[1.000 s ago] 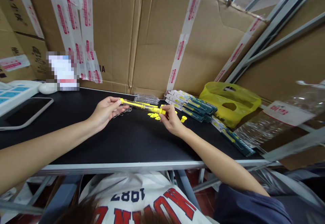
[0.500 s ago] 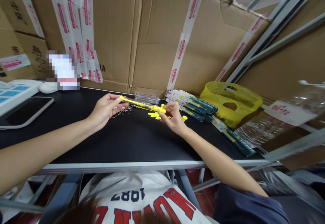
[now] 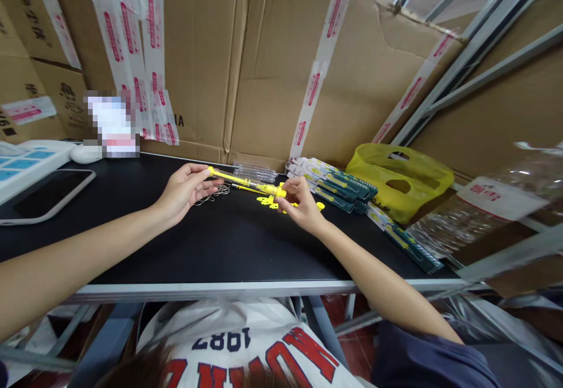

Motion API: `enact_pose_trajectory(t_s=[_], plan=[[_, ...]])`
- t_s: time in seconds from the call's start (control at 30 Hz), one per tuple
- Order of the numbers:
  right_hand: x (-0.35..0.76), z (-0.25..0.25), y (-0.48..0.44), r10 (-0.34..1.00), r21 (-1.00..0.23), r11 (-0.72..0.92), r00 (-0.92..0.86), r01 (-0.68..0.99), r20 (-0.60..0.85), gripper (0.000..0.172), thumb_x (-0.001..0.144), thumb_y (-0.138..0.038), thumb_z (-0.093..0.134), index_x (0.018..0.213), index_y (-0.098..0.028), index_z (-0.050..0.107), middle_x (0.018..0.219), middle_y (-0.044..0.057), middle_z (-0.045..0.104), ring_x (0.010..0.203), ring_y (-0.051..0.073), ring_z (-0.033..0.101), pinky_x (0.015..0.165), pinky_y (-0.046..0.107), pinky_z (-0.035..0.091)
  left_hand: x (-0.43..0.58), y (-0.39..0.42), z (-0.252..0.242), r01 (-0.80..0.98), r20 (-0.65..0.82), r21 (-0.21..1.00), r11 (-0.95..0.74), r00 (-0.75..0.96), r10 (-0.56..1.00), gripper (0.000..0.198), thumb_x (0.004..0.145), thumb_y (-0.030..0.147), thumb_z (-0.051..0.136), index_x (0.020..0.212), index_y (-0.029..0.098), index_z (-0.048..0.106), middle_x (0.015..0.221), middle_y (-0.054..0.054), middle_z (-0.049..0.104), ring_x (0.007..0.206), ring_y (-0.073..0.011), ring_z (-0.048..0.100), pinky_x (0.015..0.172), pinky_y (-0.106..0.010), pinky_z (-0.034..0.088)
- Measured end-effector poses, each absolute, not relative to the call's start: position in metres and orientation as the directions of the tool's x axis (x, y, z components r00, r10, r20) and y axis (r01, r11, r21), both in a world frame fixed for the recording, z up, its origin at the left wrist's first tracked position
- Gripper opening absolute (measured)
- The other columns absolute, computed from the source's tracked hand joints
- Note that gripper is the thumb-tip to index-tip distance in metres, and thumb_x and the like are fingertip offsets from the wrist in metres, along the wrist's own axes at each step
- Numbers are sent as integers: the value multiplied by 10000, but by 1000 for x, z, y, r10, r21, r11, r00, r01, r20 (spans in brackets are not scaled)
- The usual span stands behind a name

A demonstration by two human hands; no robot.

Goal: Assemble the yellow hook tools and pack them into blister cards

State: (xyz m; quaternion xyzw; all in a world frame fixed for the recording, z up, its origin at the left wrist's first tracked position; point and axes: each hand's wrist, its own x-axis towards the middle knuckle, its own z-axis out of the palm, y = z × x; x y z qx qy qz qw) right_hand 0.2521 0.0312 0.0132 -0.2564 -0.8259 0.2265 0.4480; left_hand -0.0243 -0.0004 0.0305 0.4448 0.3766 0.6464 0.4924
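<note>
A yellow spring scale point(image 3: 248, 183) with a clear tube section is held up between my two hands, above the black tabletop. My left hand point(image 3: 187, 191) pinches its thin left end between thumb and fingertips, the other fingers spread loosely. At the thicker right end, my right hand point(image 3: 301, 203) grips the yellow cap with thumb and fingers. Small yellow parts point(image 3: 266, 201) lie just beneath, partly hidden by the right hand. Bent metal wire hooks point(image 3: 213, 193) rest beside my left fingers. Behind the spring scale lie several clear tubes point(image 3: 255, 172).
Printed packages point(image 3: 338, 186) are stacked right of the hands, with a yellow plastic bag point(image 3: 400, 180) behind. A large clear bottle point(image 3: 479, 215) stands far right. A phone point(image 3: 48, 194) lies at left beside a white power strip point(image 3: 35, 162). Cardboard point(image 3: 268, 71) walls the back.
The right end of the spring scale and my right fingers have shifted very slightly left, so the two ends look a little closer together. My left hand keeps its pinch.
</note>
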Motion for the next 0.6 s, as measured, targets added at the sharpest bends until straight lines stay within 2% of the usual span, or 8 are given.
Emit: enact_pose_trajectory(t_s=[0.2,0.33,0.6], plan=[[252,14,33,654,-644,738,-455,204,605,312,883,-443,562,1048,-237,397,855,21,581,603,123,604,552,284,521,-26,0,30,-271,253,927,-258,-54,966,240,824,200,631,1061,158,633,1034,-88,697,886,-168,706,720,-233,589],[253,12,35,670,-672,721,-415,168,616,299,890,-417,563,1063,-226,410,833,12,612,591,118,614,561,278,519,-27,-3,32,-195,338,920,-339,-37,940,284,800,242,670,1073,170,645,1072,-88,692,918,-173,700,733,-231,585],[254,8,36,645,-621,759,-352,193,679,268,881,-358,590,1081,-216,481,805,-2,596,611,110,621,584,260,522,-27,-3,32,-108,377,918,-382,-64,924,309,782,271,693,1066,163,642,1055,-88,697,895,-180,705,755,-261,589]])
